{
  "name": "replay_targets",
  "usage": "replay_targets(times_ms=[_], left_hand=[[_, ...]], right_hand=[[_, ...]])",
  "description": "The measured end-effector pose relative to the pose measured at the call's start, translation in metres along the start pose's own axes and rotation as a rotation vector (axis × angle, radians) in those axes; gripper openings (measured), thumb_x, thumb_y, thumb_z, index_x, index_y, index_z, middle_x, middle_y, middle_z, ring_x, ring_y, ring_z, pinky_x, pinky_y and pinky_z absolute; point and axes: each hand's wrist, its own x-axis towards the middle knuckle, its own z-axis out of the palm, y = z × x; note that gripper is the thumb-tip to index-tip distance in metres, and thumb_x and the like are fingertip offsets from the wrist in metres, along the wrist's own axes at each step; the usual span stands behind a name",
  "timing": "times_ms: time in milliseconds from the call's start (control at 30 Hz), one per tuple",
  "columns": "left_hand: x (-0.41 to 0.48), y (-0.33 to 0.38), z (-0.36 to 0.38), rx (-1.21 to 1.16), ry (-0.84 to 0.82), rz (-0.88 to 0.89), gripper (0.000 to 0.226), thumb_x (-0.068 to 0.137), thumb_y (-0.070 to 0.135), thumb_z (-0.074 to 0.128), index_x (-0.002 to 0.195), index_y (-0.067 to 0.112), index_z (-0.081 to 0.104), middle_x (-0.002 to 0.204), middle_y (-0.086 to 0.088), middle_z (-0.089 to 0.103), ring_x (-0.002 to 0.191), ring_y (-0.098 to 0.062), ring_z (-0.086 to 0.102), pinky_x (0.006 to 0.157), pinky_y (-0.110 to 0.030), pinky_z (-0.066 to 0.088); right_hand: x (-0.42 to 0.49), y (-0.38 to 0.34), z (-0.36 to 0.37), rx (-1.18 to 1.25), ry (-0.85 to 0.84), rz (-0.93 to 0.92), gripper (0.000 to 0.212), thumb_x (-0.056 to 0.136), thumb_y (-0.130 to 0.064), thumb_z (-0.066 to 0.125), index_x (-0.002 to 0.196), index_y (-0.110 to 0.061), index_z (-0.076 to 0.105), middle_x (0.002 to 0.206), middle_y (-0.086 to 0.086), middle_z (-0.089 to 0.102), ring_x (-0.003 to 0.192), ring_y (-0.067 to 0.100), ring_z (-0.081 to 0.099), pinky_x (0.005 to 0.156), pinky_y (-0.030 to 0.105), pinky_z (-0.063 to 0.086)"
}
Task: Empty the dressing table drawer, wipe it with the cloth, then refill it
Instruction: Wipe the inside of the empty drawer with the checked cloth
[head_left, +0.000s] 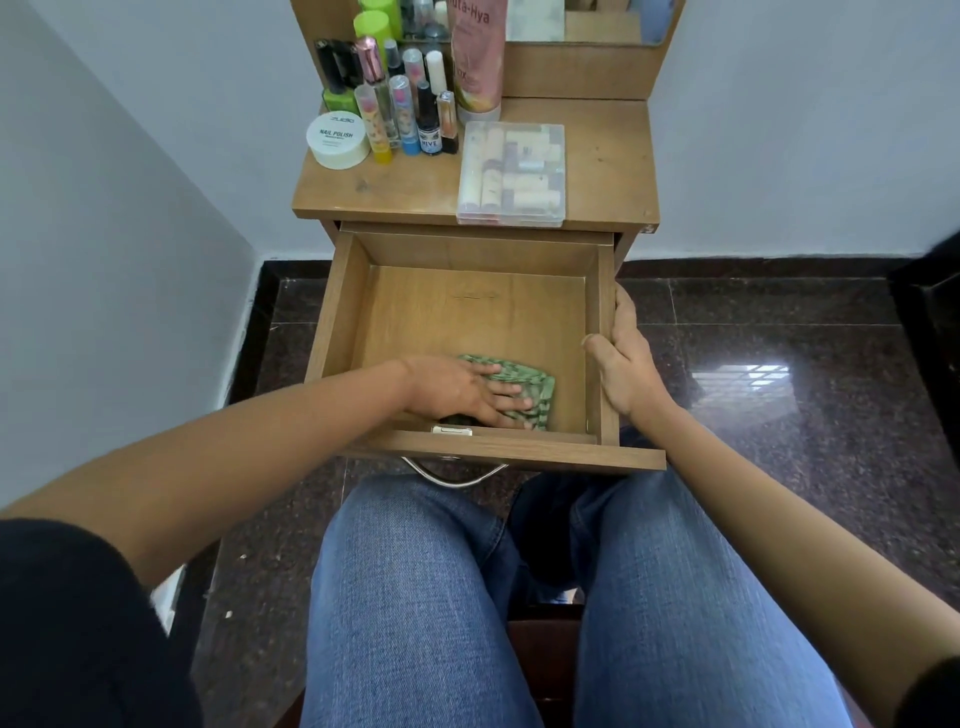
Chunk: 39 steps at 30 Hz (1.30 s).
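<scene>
The wooden drawer (467, 312) of the dressing table is pulled out over my knees, and its floor is bare apart from a folded green patterned cloth (535, 387) near the front. My left hand (460, 389) lies flat on the cloth with fingers spread, pressing it onto the drawer floor. My right hand (623, 364) grips the drawer's right side wall, thumb inside and fingers outside. On the table top stand a clear plastic box of small tubes (511, 174), a white nail polish tub (337, 140) and several small bottles (402, 104).
A tall pink bottle (478, 57) stands at the back below the mirror. A metal handle (452, 475) hangs under the drawer front above my jeans. White walls close in on the left and behind; dark polished floor lies on both sides.
</scene>
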Motion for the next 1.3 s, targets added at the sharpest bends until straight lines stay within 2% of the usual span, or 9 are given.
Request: replay_targets(times_ms=[200,300,400,733,833,933,1033,1167,1300], left_hand=[[-0.058,-0.023,0.015,-0.056,-0.176,-0.075,0.094,0.087,-0.011,0.045,0.144,0.048,-0.003,0.152,0.020,-0.008,0.142,-0.002,-0.013,0.117,-0.032,-0.009],[-0.079,-0.029,0.017,-0.048,-0.274,-0.107,0.096,0.085,-0.012,0.043,0.145,0.047,-0.003,0.152,0.021,-0.010,0.142,0.000,-0.013,0.118,-0.032,-0.010],[-0.078,-0.025,0.018,0.017,-0.294,-0.112,0.091,0.087,-0.011,0.037,0.146,0.044,-0.006,0.153,0.017,-0.012,0.144,-0.004,-0.013,0.117,-0.032,-0.011],[-0.016,-0.005,-0.005,0.061,-0.146,-0.016,0.081,0.092,-0.006,0.038,0.150,0.036,0.000,0.153,0.012,-0.009,0.144,-0.010,-0.010,0.120,-0.035,-0.005],[0.011,0.005,-0.018,0.070,-0.094,-0.001,0.078,0.093,-0.005,0.037,0.151,0.034,0.002,0.158,0.008,-0.004,0.147,-0.012,-0.006,0.117,-0.033,-0.007],[0.038,0.023,-0.027,0.125,-0.061,-0.035,0.075,0.097,-0.005,0.032,0.152,0.033,0.000,0.160,0.005,-0.005,0.148,-0.015,-0.004,0.118,-0.034,-0.002],[0.049,0.030,-0.030,0.125,-0.047,-0.076,0.074,0.098,-0.004,0.032,0.152,0.036,0.000,0.160,0.008,-0.006,0.148,-0.013,-0.003,0.118,-0.034,0.000],[0.042,0.030,-0.028,0.059,0.010,-0.161,0.072,0.099,-0.001,0.030,0.151,0.041,0.001,0.159,0.015,-0.004,0.147,-0.008,0.000,0.119,-0.037,0.000],[0.045,0.031,-0.022,0.024,0.056,-0.272,0.080,0.095,-0.005,0.032,0.150,0.044,-0.001,0.158,0.017,-0.006,0.147,-0.007,-0.001,0.120,-0.041,-0.001]], right_hand=[[0.000,-0.001,0.000,-0.011,-0.003,0.015,0.065,0.096,-0.010,0.041,0.151,-0.025,0.008,0.135,-0.009,0.046,0.116,0.003,0.047,0.095,0.018,0.035],[-0.002,-0.002,0.000,-0.006,-0.008,0.018,0.064,0.097,-0.011,0.040,0.150,-0.026,0.008,0.136,-0.008,0.046,0.119,0.007,0.047,0.100,0.027,0.037],[-0.002,-0.001,0.000,-0.002,-0.006,0.018,0.064,0.096,-0.010,0.040,0.150,-0.027,0.009,0.135,-0.008,0.047,0.116,0.003,0.049,0.098,0.025,0.037],[-0.002,-0.001,0.001,0.035,-0.005,0.011,0.069,0.089,-0.016,0.042,0.150,-0.027,0.012,0.125,-0.021,0.049,0.110,-0.014,0.049,0.085,0.008,0.038],[-0.003,-0.003,0.001,0.033,0.007,-0.002,0.070,0.087,-0.019,0.042,0.150,-0.023,0.012,0.130,-0.013,0.050,0.109,-0.014,0.049,0.086,0.007,0.038],[-0.002,-0.004,0.001,0.014,0.011,-0.007,0.071,0.085,-0.022,0.041,0.150,-0.022,0.013,0.131,-0.010,0.049,0.108,-0.009,0.049,0.090,0.013,0.037],[-0.003,-0.005,0.001,0.011,0.012,-0.013,0.070,0.085,-0.021,0.041,0.150,-0.022,0.013,0.128,-0.012,0.049,0.108,-0.009,0.049,0.089,0.010,0.037],[-0.004,-0.007,0.001,0.033,0.009,-0.013,0.070,0.086,-0.020,0.041,0.150,-0.020,0.012,0.133,-0.007,0.047,0.116,0.003,0.048,0.095,0.015,0.036],[-0.004,-0.007,0.002,0.017,0.011,-0.012,0.070,0.085,-0.020,0.040,0.150,-0.021,0.013,0.126,-0.012,0.049,0.105,-0.016,0.049,0.084,-0.001,0.035]])
